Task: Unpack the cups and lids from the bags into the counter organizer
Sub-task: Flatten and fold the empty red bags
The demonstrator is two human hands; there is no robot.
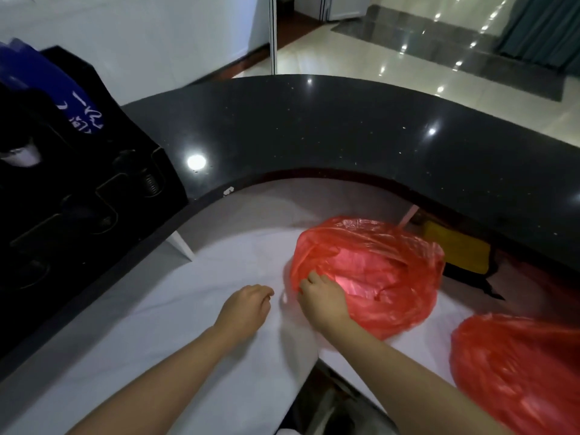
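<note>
- Nearest to the person, two bare forearms reach forward over a white cloth-covered work surface [157, 324].
- The left hand [246, 304] rests knuckles-up on the cloth, fingers loosely curled under, with nothing visibly in them.
- Just beside it, the right hand [323, 298] lies on the near left edge of a red plastic bag [376, 271], fingertips bent into the film; whether it truly pinches the plastic I cannot tell.
- That bag sits bulging on the white surface, its contents only a pale shape through the red film.
- A second red bag [521, 372] lies at the right, apart from the first, cut by the frame edge.
- Behind the first bag, under the counter's overhang, sits a yellow object [458, 249], partly hidden.
- A curved black counter [329, 130] arcs around the work surface.
- On its left end stands a black organizer [94, 171] with open compartments, a coil spring showing in one; something blue with white writing [62, 89] rises at its far side.
- Beyond is a glossy tiled floor [392, 48].
</note>
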